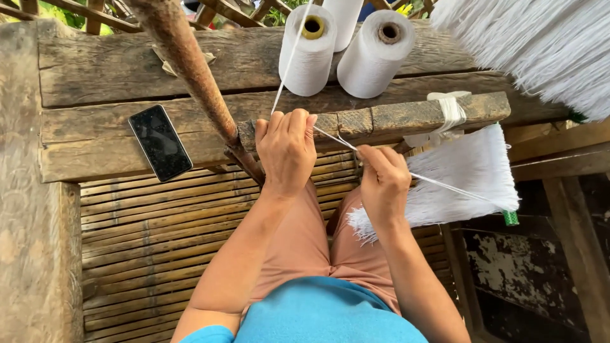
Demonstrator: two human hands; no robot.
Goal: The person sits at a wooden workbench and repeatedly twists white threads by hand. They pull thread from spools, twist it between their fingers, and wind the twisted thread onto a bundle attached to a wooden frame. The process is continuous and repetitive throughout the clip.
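Seen from above, a seated person works white thread (330,136) at a weathered wooden beam (394,117), its grain cracked and grey, above a bench of split bamboo slats (146,241). The left hand (286,149) is curled into a loose fist against the beam's edge, fingers folded over the thread where it comes down from a cylindrical white spool (309,54) with a yellow core. The right hand (383,184) is closed in a pinch, thumb and fingertips gripping the same taut thread, which runs on rightward across a flat fan of white strands (467,174) lying just beside that hand. A second spool (376,54) with a brown core lies touching the first on the plank behind. A dark, glossy phone (160,143) rests flat on the wood to the left, near a rusty, rough slanting pole (190,70). A thick hank of white fringe (540,44) hangs at upper right
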